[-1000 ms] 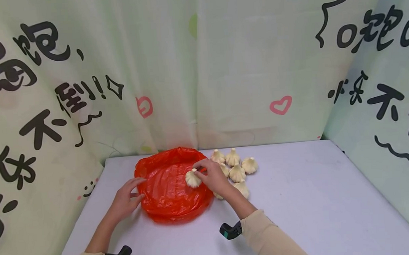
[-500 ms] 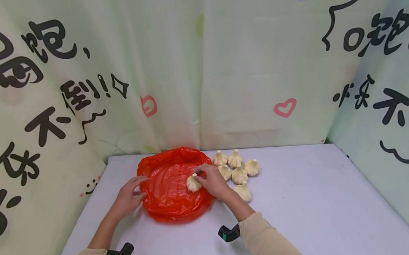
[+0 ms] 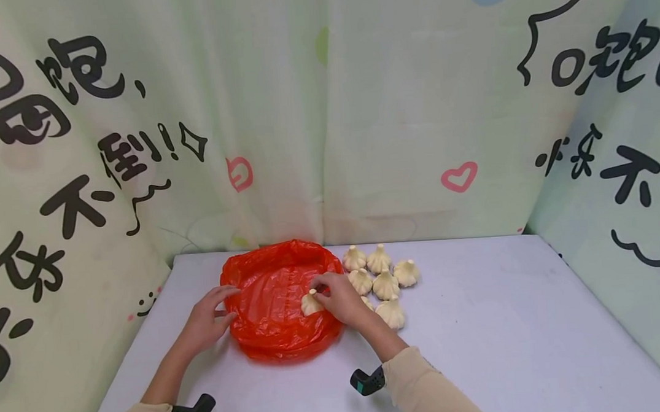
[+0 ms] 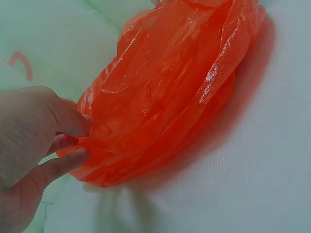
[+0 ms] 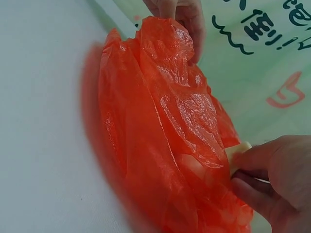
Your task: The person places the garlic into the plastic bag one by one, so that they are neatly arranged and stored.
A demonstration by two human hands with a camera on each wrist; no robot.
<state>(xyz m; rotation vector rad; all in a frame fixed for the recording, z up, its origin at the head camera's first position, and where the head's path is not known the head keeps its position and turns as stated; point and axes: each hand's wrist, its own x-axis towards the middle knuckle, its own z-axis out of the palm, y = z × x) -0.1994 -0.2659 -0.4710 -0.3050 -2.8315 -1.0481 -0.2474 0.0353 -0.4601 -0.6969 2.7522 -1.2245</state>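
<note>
A red plastic bag stands on the table with its mouth spread wide. My right hand reaches over its right rim and pinches a garlic bulb by the stem, low within the mouth. In the right wrist view, the bag's wall hides most of that bulb. At the left rim, my left hand has its fingers and thumb spread apart, touching the plastic; the left wrist view shows its fingertips right against the bag. Several more garlic bulbs sit close together just right of the bag.
A white-covered table carries everything. Behind it and along both sides hangs a pale green curtain with black writing. Each wrist wears a black camera, the left camera and the right camera.
My right hand has lowered the garlic bulb a little deeper into the bag's mouth. My left hand stays at the rim. The head view has shifted slightly.
</note>
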